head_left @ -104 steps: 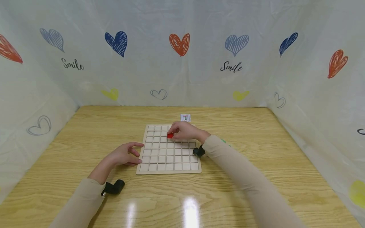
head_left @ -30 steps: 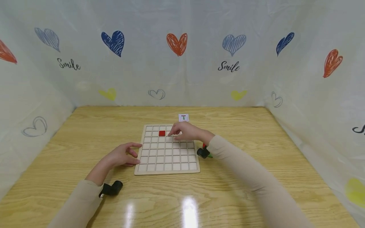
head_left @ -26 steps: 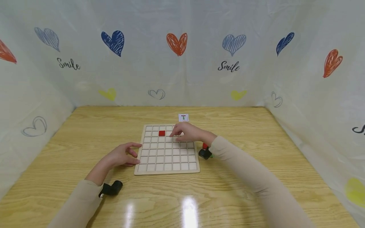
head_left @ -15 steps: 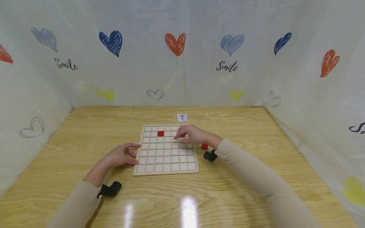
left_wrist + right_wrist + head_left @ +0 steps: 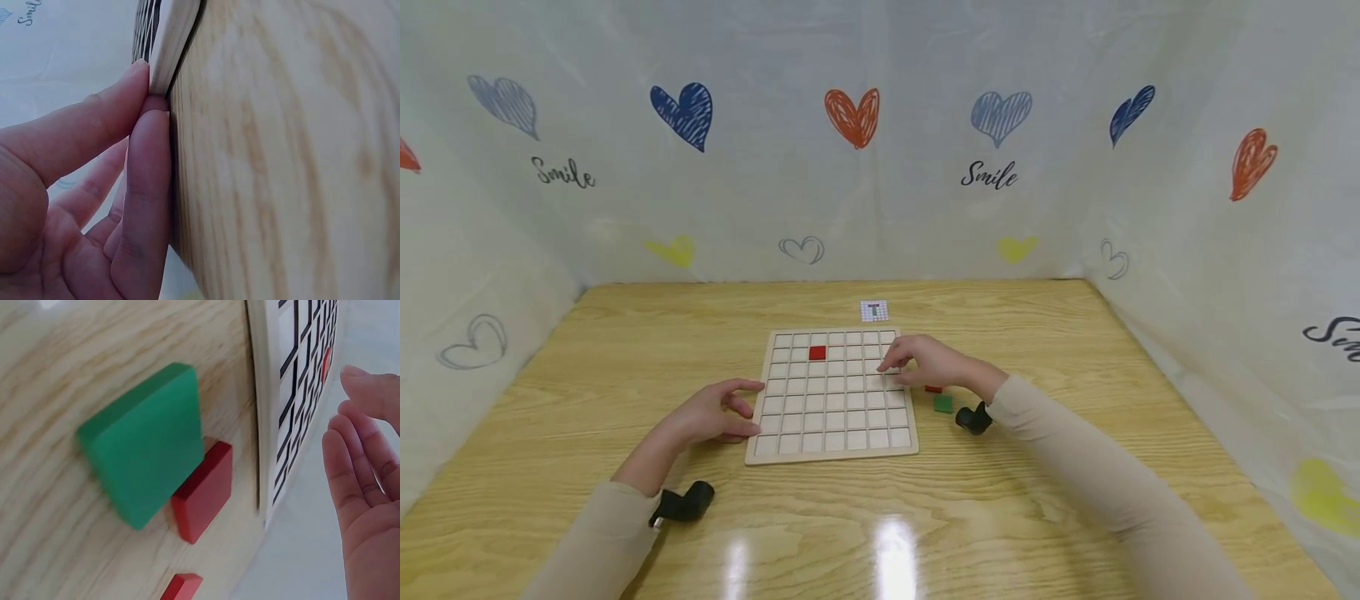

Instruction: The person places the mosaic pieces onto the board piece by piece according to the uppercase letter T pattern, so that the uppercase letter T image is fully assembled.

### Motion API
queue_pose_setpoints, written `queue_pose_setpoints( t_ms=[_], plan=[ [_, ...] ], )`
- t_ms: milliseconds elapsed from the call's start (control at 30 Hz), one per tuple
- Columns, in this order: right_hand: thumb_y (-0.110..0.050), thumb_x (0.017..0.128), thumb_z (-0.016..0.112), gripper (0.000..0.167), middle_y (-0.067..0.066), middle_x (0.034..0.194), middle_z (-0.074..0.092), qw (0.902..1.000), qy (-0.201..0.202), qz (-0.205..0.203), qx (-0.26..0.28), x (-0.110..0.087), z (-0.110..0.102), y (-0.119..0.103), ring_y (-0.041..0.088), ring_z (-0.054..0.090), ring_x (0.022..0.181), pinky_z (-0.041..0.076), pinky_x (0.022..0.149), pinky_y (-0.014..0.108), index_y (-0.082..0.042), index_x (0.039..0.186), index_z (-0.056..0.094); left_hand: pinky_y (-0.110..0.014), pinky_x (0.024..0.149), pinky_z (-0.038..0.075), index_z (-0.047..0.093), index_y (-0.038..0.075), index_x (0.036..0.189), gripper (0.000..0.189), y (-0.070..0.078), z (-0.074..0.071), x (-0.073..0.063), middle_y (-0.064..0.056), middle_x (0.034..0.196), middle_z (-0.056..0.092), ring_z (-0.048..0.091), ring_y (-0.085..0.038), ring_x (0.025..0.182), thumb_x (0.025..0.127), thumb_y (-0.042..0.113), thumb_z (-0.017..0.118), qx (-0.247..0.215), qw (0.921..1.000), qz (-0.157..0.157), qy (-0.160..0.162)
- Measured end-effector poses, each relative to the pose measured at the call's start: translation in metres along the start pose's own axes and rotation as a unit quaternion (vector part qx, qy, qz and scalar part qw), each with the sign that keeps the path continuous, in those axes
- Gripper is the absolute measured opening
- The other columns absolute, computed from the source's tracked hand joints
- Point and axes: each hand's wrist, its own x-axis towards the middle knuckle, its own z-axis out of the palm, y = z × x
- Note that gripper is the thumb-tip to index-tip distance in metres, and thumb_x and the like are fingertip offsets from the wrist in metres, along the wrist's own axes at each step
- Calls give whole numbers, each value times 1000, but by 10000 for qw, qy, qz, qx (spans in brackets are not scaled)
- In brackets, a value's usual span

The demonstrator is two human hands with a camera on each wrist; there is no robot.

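A wooden grid board (image 5: 831, 457) lies on the table, with one red square tile (image 5: 817, 353) in a cell of its second row from the far side. My left hand (image 5: 711, 414) rests at the board's left edge; in the left wrist view, its thumb and fingertips touch the rim. Over the board's right side hovers my right hand (image 5: 934, 364), fingers loosely bent and holding nothing. Beside the board on the right lies a green tile (image 5: 147, 447), with a red tile (image 5: 205, 494) against it. Another red tile (image 5: 181, 587) is partly cut off by the frame.
A small printed card (image 5: 874, 311) with a T-shaped coloured pattern lies beyond the board. The wooden table (image 5: 820, 533) is enclosed by a white curtain (image 5: 917, 200) with hearts on it. Black wrist cameras sit on both wrists.
The red tile that my right hand held earlier now sits in a board cell. That hand has let go and moved right and nearer. My left hand has stayed at the board's edge.
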Motion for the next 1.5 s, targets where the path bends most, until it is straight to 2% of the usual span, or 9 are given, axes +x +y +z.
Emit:
queue_pose_setpoints(
  t_ms=[333, 567, 767, 1133, 1500],
  plan=[
    [-1, 85, 65, 22, 4, 101, 60, 9996, 60, 256, 78, -18, -1, 7, 18, 55, 93, 46, 84, 34, -3, 107, 70, -32, 63, 51, 41, 0, 137, 69, 1, 0, -3, -13, 95, 53, 54, -19, 72, 77, 7, 76, -35, 10000, -63, 17],
    [0, 85, 65, 21, 6, 99, 60, 9994, 233, 240, 15, -32, -2, 10, 21, 56, 88, 48, 78, 33, -2, 105, 70, -32, 62, 52, 41, -1, 136, 69, 2, 0, -3, -13, 94, 53, 55, -18, 71, 77, 6, 76, -71, 10000, 39, -24],
    [1, 83, 67, 24, 8, 99, 61, 9986, 311, 388, 159, -42, -2, 14, 22, 54, 85, 47, 75, 34, 0, 106, 69, -32, 62, 52, 41, -2, 137, 70, 2, 0, -3, -13, 94, 53, 55, -18, 71, 77, 5, 75, -85, 9999, 94, -53],
    [0, 83, 68, 25, 6, 103, 60, 9976, 457, 424, 290, -59, 0, 27, 20, 57, 94, 48, 83, 35, 1, 107, 68, -32, 62, 52, 41, -1, 137, 70, 2, 0, -2, -13, 94, 53, 55, -18, 71, 76, 5, 76, -67, 10000, 51, -19],
    [2, 81, 69, 25, 6, 102, 61, 9970, 513, 543, 205, -66, -2, 27, 22, 56, 94, 47, 83, 37, 2, 107, 68, -32, 62, 52, 41, -1, 137, 70, 1, 0, -3, -13, 94, 53, 55, -18, 70, 77, 6, 76, -77, 9999, 82, -37]
  ],
)
